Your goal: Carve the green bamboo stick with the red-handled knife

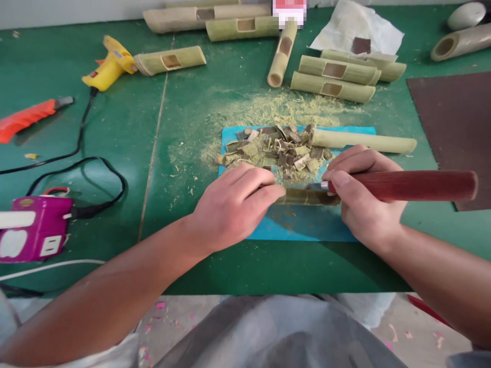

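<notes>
A dark olive bamboo piece (307, 197) lies crosswise on a blue mat (303, 227). My left hand (238, 204) is closed over its left end, with the fingers pressing down on it. In my right hand (370, 204) is a carving tool (418, 185) with a long dark red wooden handle and a metal ferrule. Its short blade points left and meets the upper edge of the bamboo piece; the exact shape of the tip is hard to make out. Bamboo chips and shavings (284, 151) are heaped just beyond, beside a pale bamboo stick (360, 140).
Several notched bamboo tubes (333, 91) lie across the back of the green table (184, 260). At left are a yellow hot-air tool (109, 66), an orange utility knife (32, 117) and a purple power box (38, 227) with cords. A brown sheet (456, 128) lies right.
</notes>
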`<state>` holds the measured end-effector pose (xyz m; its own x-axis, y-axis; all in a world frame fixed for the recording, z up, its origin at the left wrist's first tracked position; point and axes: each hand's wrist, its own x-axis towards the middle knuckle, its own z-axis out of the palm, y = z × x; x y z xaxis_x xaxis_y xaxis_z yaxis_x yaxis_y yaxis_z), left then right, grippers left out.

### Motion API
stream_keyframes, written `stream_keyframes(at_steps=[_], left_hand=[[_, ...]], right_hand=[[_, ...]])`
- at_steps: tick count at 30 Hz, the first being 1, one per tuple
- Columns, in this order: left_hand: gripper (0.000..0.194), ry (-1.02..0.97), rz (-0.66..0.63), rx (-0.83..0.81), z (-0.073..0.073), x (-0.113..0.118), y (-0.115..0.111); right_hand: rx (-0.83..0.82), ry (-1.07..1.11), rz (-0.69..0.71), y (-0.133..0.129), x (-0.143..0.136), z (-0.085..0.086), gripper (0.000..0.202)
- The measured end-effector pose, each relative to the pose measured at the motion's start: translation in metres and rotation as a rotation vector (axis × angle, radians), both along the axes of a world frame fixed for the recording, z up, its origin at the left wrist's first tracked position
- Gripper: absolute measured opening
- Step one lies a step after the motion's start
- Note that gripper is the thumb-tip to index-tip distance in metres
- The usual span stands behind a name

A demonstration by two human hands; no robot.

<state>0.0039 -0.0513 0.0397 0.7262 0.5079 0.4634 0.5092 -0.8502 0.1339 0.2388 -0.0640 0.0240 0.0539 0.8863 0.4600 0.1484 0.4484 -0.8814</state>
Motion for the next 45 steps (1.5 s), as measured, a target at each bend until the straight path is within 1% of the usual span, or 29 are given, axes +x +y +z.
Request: stream_keyframes(at_steps=[4, 7, 12, 15, 21, 23, 33, 39, 45], left_hand=[[0.022, 0.029, -0.048, -0.069, -0.003, -0.002, 0.003], [0.025, 0.043, -0.067, -0.102, -0.005, -0.003, 0.005], [0.024, 0.043, -0.089, -0.107, -0.009, -0.004, 0.008], [0.024, 0.031, -0.089, -0.113, -0.011, -0.005, 0.009], [0.023, 0.034, -0.082, -0.126, -0.010, -0.004, 0.009], [0.023, 0.033, -0.079, -0.125, -0.010, -0.004, 0.009], [0.023, 0.033, -0.081, -0.122, -0.010, -0.003, 0.009], [0.023, 0.027, -0.075, -0.121, -0.011, -0.004, 0.009], [0.023, 0.008, -0.078, -0.129, -0.012, -0.003, 0.009]], right_hand=[[0.016, 0.019, 0.012, 0.000, 0.000, 0.001, 0.014], [0.001, 0.001, 0.059, 0.000, 0.001, 0.005, 0.012], [-0.024, -0.125, 0.164, -0.001, 0.004, 0.013, 0.008], [-0.049, -0.196, 0.217, 0.001, 0.005, 0.018, 0.012], [-0.281, -0.182, 0.271, 0.004, 0.004, 0.025, 0.013], [-0.312, -0.167, 0.281, 0.004, 0.004, 0.026, 0.014], [-0.300, -0.167, 0.312, 0.005, 0.006, 0.026, 0.012], [-0.289, -0.200, 0.308, 0.006, 0.005, 0.027, 0.010], [-0.290, -0.182, 0.322, 0.008, 0.004, 0.022, 0.006]])
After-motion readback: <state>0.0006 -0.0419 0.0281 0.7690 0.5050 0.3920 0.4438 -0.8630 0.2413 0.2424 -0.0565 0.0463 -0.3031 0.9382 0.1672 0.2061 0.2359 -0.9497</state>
